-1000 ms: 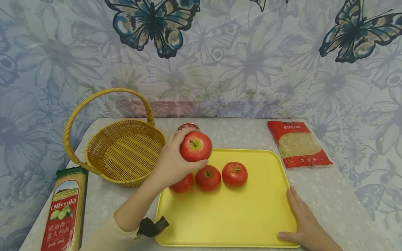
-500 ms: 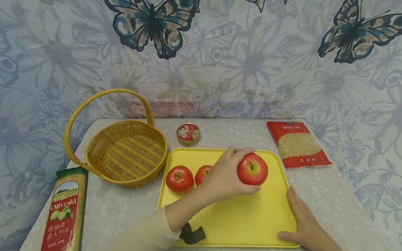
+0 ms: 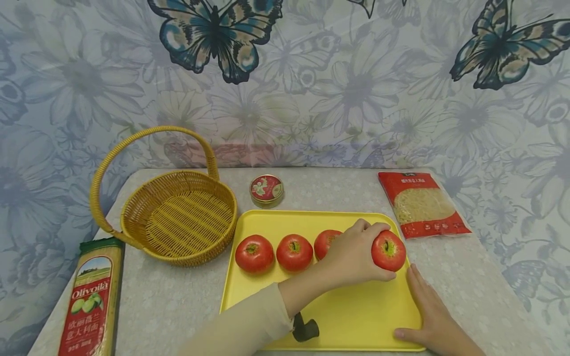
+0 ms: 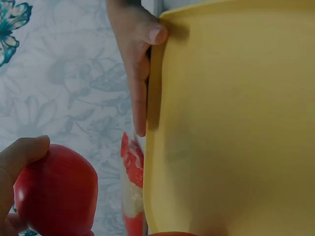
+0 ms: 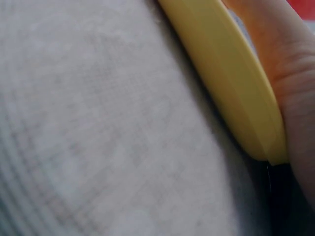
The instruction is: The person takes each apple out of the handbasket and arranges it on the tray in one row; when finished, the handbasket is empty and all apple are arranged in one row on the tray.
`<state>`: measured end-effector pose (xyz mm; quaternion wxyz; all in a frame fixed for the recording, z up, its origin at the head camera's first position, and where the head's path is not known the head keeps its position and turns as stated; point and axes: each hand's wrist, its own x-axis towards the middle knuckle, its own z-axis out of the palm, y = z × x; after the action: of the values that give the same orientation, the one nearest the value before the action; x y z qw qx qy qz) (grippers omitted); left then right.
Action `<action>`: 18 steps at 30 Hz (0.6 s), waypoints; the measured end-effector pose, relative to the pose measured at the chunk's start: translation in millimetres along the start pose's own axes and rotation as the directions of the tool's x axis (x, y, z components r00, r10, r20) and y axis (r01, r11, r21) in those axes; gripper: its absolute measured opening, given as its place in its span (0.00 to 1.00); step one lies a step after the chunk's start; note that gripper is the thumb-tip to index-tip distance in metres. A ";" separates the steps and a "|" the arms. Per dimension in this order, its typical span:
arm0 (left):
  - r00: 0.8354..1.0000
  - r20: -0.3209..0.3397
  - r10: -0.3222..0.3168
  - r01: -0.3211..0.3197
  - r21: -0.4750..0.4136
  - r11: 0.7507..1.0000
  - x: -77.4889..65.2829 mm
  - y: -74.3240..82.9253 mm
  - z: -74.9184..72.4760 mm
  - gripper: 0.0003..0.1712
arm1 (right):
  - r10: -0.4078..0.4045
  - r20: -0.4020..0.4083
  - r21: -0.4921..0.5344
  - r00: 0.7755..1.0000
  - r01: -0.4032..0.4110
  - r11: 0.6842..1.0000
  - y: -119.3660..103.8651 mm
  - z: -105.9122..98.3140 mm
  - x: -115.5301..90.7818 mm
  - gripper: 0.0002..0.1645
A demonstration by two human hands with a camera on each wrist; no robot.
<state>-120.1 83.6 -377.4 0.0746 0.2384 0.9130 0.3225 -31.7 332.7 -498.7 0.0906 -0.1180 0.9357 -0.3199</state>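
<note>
My left hand [image 3: 354, 257] grips a red apple [image 3: 389, 250] over the right part of the yellow tray [image 3: 356, 316]. In the left wrist view that apple [image 4: 59, 191] shows beside the thumb, apart from the tray rim. Three more red apples sit in a row along the tray's far half: the left apple [image 3: 254, 253], the middle apple [image 3: 294, 252] and the right apple [image 3: 326, 241], which is partly hidden by the left hand. At the tray's right edge rests my right hand [image 3: 429, 316], its fingers straight along the outside and its thumb at the near corner.
A yellow wicker basket [image 3: 187, 222] with a tall handle stands left of the tray. Before it lies a long Olivoilà pasta pack [image 3: 91, 301]. Behind the tray are a round red tin [image 3: 266, 190] and, further right, a red bag of pasta [image 3: 423, 203].
My left hand has carried the apple rightward across the tray, from above the left apples to near the right edge, and lower. The right hand has stayed in place.
</note>
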 end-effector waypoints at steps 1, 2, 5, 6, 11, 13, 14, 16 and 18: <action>1.000 0.006 -0.009 0.009 0.015 1.000 2.8 -0.4 3.0 0.48 | -0.002 -0.001 -0.004 1.000 0.002 1.000 -0.1 0.2 -0.1 0.76; 1.000 0.009 -0.019 0.019 0.031 0.999 5.5 -0.9 5.7 0.48 | -0.004 -0.002 -0.008 1.000 0.004 1.000 -0.1 0.3 -0.3 0.76; 0.999 0.016 -0.038 0.037 0.078 0.996 12.8 -2.9 12.9 0.49 | -0.006 -0.002 -0.015 1.000 0.006 1.000 -0.1 0.3 -0.6 0.76; 0.999 0.017 -0.040 0.039 0.097 0.995 15.1 -3.5 15.1 0.49 | -0.006 -0.001 -0.017 1.000 0.006 1.000 0.0 0.3 -0.5 0.76; 1.000 0.018 -0.026 0.021 0.240 0.971 25.5 -1.4 23.6 0.49 | -0.017 -0.008 -0.024 1.000 0.016 1.000 1.0 0.3 -0.8 0.76; 1.000 0.020 -0.017 0.011 0.293 0.956 29.2 0.7 26.0 0.49 | -0.022 -0.012 -0.025 1.000 0.022 0.999 1.1 0.5 -0.7 0.76; 1.000 0.022 -0.013 0.006 0.313 0.950 30.9 1.4 27.1 0.49 | -0.021 -0.012 -0.023 1.000 0.021 1.000 1.1 0.6 -0.6 0.76; 1.000 0.025 -0.007 -0.002 0.336 0.942 34.0 2.5 28.8 0.49 | -0.024 -0.013 -0.021 1.000 0.023 1.000 0.7 0.8 -0.5 0.76; 1.000 0.029 -0.010 -0.001 0.346 0.938 36.4 2.4 30.5 0.49 | -0.025 -0.012 -0.020 1.000 0.025 0.999 0.7 0.8 -0.5 0.76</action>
<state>-142.1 119.7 -399.1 0.0461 0.2505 0.9548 0.1532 -31.1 332.9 -499.8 0.0797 -0.1287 0.9378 -0.3124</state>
